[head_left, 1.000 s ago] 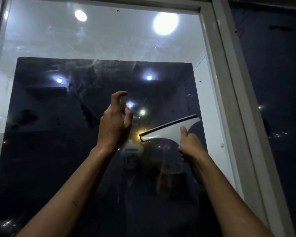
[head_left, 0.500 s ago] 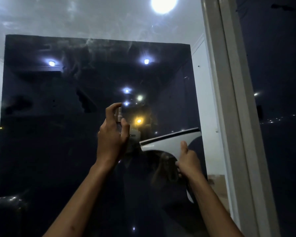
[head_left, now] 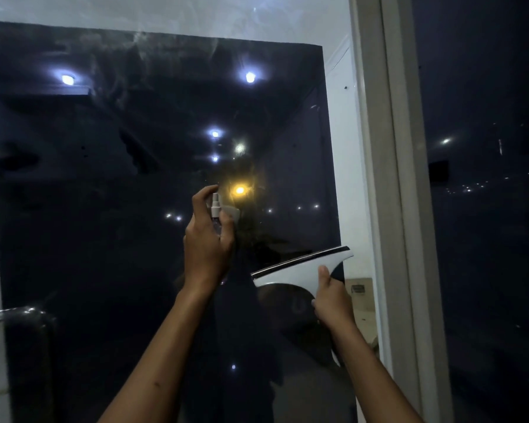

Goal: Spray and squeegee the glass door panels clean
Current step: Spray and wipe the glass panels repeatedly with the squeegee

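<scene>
My left hand [head_left: 206, 248] curls around the small clear spray bottle [head_left: 216, 213], index finger arched over its white nozzle, before the dark glass door panel [head_left: 110, 209]. My right hand [head_left: 330, 296] grips the white black-bladed squeegee [head_left: 300, 267], raised just right of the bottle.

White squeegee [head_left: 300, 268], black-edged; dark glass panel [head_left: 104, 209]; grey frame [head_left: 388, 178].

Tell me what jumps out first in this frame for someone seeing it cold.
Two bare forearms reach up to a dark, reflective glass door panel dotted with light reflections. The left hand, at centre, grips a small spray bottle with a finger over its nozzle. The right hand, lower right, holds a white squeegee with its dark blade tilted, beside the pale door frame.
</scene>
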Tool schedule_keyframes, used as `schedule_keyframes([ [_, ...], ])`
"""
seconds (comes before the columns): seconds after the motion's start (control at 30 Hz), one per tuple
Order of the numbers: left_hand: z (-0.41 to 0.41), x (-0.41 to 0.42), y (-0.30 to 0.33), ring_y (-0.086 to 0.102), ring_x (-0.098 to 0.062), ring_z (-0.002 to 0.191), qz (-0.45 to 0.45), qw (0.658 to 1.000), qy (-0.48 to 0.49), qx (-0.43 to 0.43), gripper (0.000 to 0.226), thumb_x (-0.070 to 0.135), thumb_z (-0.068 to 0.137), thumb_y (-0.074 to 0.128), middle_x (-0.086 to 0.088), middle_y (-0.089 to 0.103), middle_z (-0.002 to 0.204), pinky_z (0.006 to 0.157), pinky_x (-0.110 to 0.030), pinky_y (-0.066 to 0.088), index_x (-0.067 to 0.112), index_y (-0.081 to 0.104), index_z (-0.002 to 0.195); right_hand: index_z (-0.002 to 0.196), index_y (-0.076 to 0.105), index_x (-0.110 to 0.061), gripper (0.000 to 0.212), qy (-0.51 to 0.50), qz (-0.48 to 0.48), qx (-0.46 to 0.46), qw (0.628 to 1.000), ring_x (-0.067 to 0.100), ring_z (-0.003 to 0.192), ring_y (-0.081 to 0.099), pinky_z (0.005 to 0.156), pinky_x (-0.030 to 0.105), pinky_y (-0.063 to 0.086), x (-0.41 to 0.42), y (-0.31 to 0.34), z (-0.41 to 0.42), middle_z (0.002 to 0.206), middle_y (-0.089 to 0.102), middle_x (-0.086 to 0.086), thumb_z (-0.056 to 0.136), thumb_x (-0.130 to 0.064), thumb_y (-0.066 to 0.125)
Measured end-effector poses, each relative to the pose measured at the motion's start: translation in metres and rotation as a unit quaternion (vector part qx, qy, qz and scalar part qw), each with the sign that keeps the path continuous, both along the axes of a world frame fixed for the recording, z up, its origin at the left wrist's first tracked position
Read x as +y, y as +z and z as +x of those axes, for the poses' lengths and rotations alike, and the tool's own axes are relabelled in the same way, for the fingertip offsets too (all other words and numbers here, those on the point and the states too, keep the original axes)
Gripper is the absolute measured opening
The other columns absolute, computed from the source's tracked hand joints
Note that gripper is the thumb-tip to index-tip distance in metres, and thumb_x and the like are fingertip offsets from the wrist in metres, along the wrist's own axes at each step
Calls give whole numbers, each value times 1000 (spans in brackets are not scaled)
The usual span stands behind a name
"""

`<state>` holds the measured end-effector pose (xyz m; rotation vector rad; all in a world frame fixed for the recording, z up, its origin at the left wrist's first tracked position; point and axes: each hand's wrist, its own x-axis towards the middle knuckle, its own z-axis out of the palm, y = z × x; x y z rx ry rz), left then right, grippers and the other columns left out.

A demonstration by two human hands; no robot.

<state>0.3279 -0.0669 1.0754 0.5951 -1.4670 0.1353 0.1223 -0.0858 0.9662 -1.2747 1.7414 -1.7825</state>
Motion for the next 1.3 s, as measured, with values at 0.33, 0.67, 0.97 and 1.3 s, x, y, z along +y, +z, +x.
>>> schedule_keyframes([
  [0.33, -3, -3, -50, 64, -15, 74, 51, 999, -9, -1, 37, 17, 102, 48, 0, 64, 92, 60, -40, 56, 33, 39, 134, 107, 70, -3, 62, -23, 43, -35, 998, 28, 90, 63, 78, 29, 46, 13, -121, 8, 89, 67, 12, 104, -47, 27],
  [0.67, -14, 5, -105, 64, -13, 76, 95, 995, -20, 14, 37, 20, 102, 48, -2, 63, 97, 62, -37, 55, 31, 42, 137, 118, 66, -2, 66, -37, 40, -46, 997, 34, 104, 65, 86, 34, 50, 21, -146, 12, 106, 71, 17, 103, -50, 23],
  [0.97, -16, 16, -181, 61, 3, 82, 135, 991, -5, 16, 37, 27, 95, 46, 11, 61, 102, 69, -37, 52, 34, 45, 131, 115, 68, -6, 73, -31, 77, -52, 995, 34, 99, 67, 91, 44, 54, 19, -180, 14, 103, 71, 16, 98, -59, 21],
  [1.3, -17, 12, -222, 62, -4, 79, 172, 984, 10, 35, 37, 32, 93, 45, 15, 62, 100, 69, -35, 52, 35, 47, 130, 110, 67, -13, 77, -33, 98, -78, 992, 28, 92, 69, 89, 45, 57, 17, -217, 19, 92, 67, 6, 86, -69, 20],
])
